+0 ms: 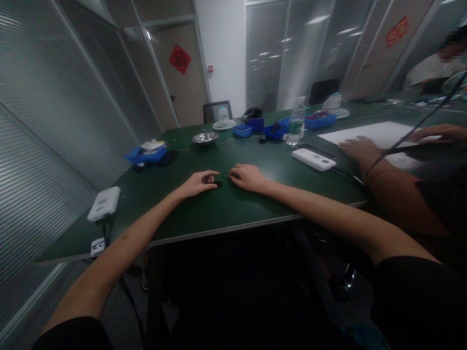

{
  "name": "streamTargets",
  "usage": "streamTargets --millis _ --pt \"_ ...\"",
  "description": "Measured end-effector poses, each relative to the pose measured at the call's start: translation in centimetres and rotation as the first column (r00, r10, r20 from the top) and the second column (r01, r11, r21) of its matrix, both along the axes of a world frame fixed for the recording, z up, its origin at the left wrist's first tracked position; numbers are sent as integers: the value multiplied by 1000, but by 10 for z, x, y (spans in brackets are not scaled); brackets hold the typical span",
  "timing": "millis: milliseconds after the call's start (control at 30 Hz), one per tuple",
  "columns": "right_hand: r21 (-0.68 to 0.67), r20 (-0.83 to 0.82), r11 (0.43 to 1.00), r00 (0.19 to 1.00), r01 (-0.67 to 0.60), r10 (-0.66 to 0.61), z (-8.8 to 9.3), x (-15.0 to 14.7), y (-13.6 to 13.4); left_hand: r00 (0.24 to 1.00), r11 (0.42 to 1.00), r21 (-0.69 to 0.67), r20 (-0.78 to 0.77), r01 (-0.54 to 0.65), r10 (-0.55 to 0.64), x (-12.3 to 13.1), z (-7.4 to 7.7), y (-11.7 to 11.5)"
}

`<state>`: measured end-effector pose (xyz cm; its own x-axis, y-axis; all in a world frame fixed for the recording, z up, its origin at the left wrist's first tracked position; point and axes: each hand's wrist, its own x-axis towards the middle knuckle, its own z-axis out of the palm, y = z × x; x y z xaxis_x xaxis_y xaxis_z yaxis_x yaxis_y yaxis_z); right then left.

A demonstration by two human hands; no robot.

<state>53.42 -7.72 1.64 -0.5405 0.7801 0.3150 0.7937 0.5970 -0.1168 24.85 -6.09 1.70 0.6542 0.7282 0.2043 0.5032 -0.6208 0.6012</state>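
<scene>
My left hand [197, 185] rests low over the green table [197, 211], thumb and fingers curled around a small black object [218, 183] that sticks out past the thumb. What kind of object it is, I cannot make out. A short gap to the right, my right hand [248, 178] is closed with its knuckles up. From its fingertips a thin, light-coloured tip [226, 176] points left towards the black object, apart from it. The rest of that thin piece is hidden inside the fingers.
White power banks with cables lie left [104, 203] and right [313, 159]. Behind stand a metal bowl [205, 139], a water bottle [296, 124] and several blue trays [242, 130]. At right, a co-worker's hands [359, 148] rest by a white sheet [379, 131].
</scene>
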Motion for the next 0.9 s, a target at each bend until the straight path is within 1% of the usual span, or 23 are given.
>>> streamTargets --millis 167,300,400,467,500,567,600,633,700,767,833,867,900 --pt "4 7 1000 1000 0 0 1 0 0 997 993 116 -68 35 -28 -1 1 -3" --pt "6 9 1000 1000 -8 8 0 1 0 994 983 173 -105 55 -37 3 2 -5" --pt "5 10 1000 1000 -2 2 -1 1 1 995 978 205 -101 36 -16 0 1 3" --pt "6 9 1000 1000 0 0 -1 1 1 994 977 211 -102 -11 33 -12 -1 15" --pt "4 9 1000 1000 -2 2 -1 1 1 991 977 208 -107 -54 78 -22 -1 23" --pt "-7 7 1000 1000 -4 4 0 1 1 968 963 197 -134 -182 211 -51 -2 40" --pt "-13 7 1000 1000 -5 5 1 2 1 943 943 200 -152 -265 297 -69 -2 48" --pt "-19 7 1000 1000 -5 5 1 2 1 907 913 209 -166 -351 386 -89 -2 54" --pt "-29 7 1000 1000 -9 10 2 2 1 801 815 233 -177 -530 571 -132 -2 62" --pt "-29 5 999 1000 -15 15 3 2 0 655 671 272 -159 -690 739 -172 -2 64" --pt "-26 1 1000 1000 -18 18 3 2 -1 517 539 250 -155 -804 842 -203 -4 62" --pt "-23 -1 1000 1000 -19 19 4 3 -2 453 474 229 -143 -850 880 -214 -5 61" --pt "-22 -3 1000 1000 -21 21 4 3 -2 405 425 208 -133 -881 905 -222 -5 60"
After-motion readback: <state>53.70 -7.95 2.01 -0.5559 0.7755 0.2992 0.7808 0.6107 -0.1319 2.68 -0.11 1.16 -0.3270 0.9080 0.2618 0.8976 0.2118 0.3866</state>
